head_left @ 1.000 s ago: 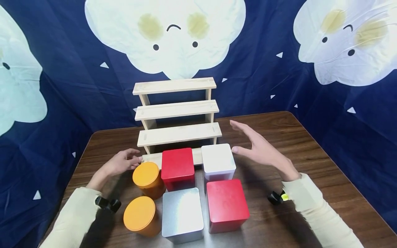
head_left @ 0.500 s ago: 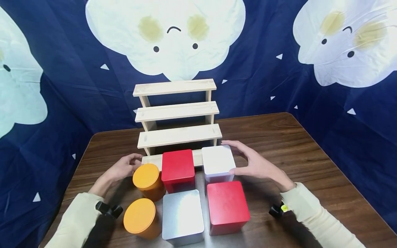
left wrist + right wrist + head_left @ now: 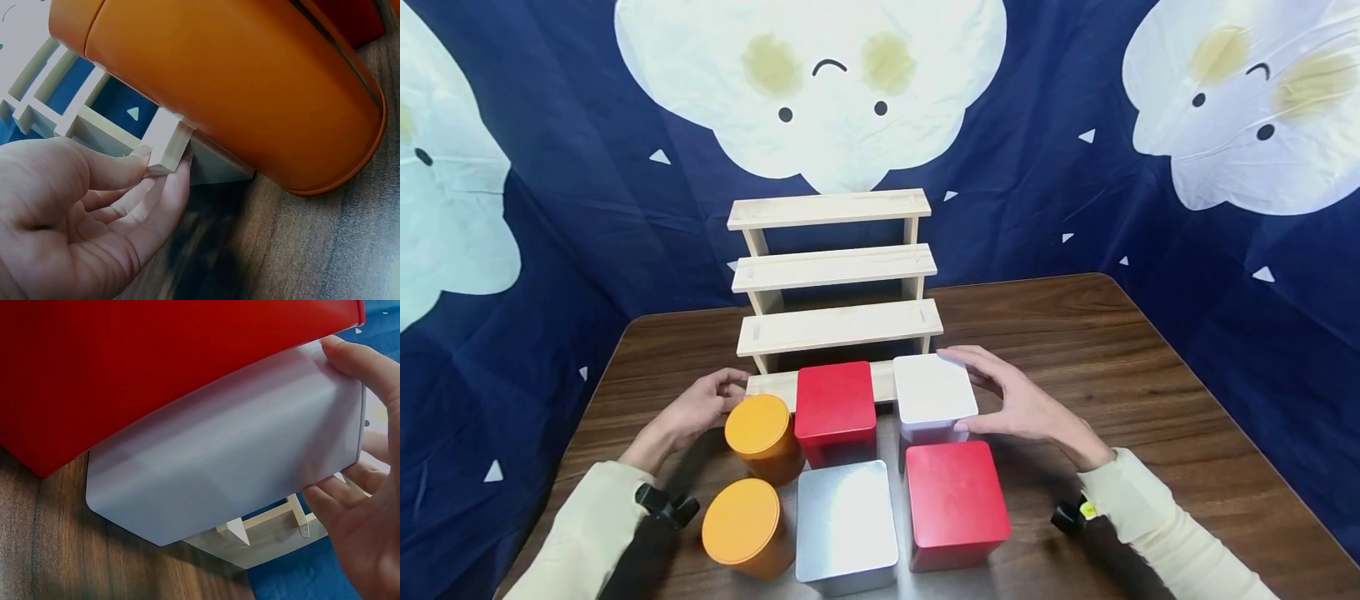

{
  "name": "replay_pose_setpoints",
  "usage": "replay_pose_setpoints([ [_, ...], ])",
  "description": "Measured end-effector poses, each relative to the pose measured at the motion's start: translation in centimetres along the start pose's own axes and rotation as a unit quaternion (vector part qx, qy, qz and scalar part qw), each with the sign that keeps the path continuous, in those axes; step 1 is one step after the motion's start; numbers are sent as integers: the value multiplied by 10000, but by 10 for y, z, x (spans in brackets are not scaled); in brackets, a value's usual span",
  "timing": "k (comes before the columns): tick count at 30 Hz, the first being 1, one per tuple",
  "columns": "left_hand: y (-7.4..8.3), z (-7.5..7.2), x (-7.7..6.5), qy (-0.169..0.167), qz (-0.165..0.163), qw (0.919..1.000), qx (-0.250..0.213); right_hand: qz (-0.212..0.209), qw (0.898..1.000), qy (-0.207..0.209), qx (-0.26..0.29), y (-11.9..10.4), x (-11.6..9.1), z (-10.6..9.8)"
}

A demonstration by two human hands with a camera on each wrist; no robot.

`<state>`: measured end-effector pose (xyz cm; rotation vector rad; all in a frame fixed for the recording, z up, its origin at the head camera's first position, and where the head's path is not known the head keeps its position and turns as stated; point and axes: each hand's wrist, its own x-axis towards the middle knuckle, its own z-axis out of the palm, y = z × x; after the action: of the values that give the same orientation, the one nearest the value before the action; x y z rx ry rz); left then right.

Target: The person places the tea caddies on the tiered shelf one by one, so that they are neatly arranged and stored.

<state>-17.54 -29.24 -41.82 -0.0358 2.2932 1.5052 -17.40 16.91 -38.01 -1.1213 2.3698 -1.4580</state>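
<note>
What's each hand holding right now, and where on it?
Right hand grips the white tin by its right side, thumb at the near corner, fingers at the far one. Left hand pinches the left end of the rack's bottom step.

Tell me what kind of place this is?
Probably a staged tabletop set, not a home: a cloud-print backdrop curtains off a wooden table that holds only a stepped wooden rack and coloured tins.

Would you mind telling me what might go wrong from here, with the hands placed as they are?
1. The right hand grips the white tin, which stands close to the red tin in front; lifting it at a tilt may knock that tin.
2. The left hand pinches only the end of the wooden rack's bottom step; a bump could shift the rack.
</note>
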Motion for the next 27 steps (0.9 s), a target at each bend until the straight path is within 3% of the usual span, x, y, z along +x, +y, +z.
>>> replay_pose_setpoints([
  [12, 4, -1, -1, -50, -16, 10000, 54, -224, 9994, 224, 148, 2, -3, -2],
  [27, 4, -2, 1, -121, -38, 9999, -76, -476, 9986, 214, -124, -25, 9, -21],
])
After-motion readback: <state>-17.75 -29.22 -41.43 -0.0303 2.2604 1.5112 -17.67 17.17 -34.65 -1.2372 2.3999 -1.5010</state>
